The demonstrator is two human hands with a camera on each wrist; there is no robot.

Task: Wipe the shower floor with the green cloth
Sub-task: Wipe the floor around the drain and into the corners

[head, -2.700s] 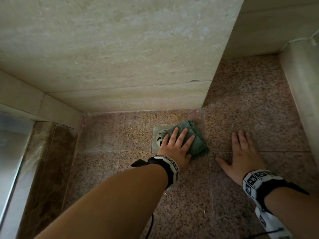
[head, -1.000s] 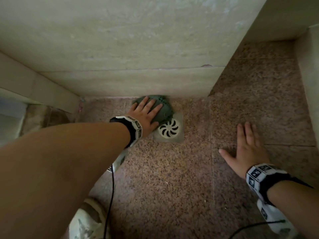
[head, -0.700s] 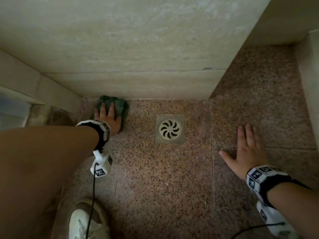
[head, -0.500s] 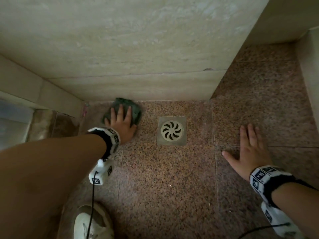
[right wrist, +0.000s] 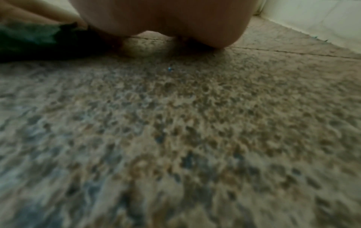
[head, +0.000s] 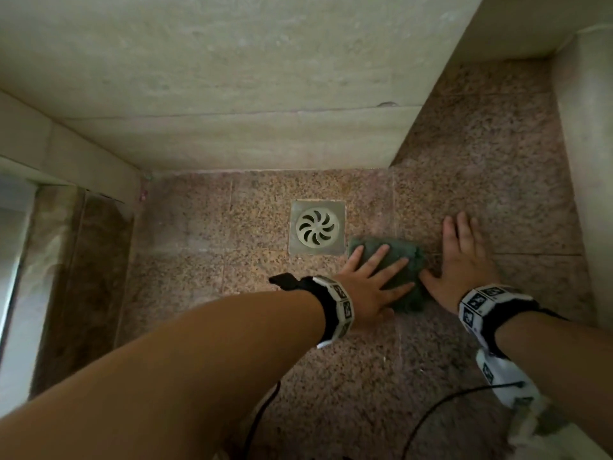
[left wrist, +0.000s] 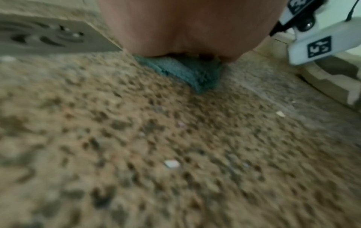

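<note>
Left hand (head: 368, 287) is pressing flat, fingers spread, on soft limp green cloth (head: 406, 260) just right of drain (head: 317, 226); right hand (head: 464, 260) is lying flat beside it, holding nothing.

The shower floor (head: 185, 270) is speckled reddish-brown granite tile with pale grout lines, met at its far edge by beige stone walls. A square metal drain (head: 317, 227) with a swirl-pattern grate is set flush into it. Just right of the drain's near corner lies the green cloth (head: 403, 260), pressed flat under the left hand (head: 368, 287), while the right hand (head: 464, 263) rests palm-down on the tile, its thumb touching the cloth's right edge.
</note>
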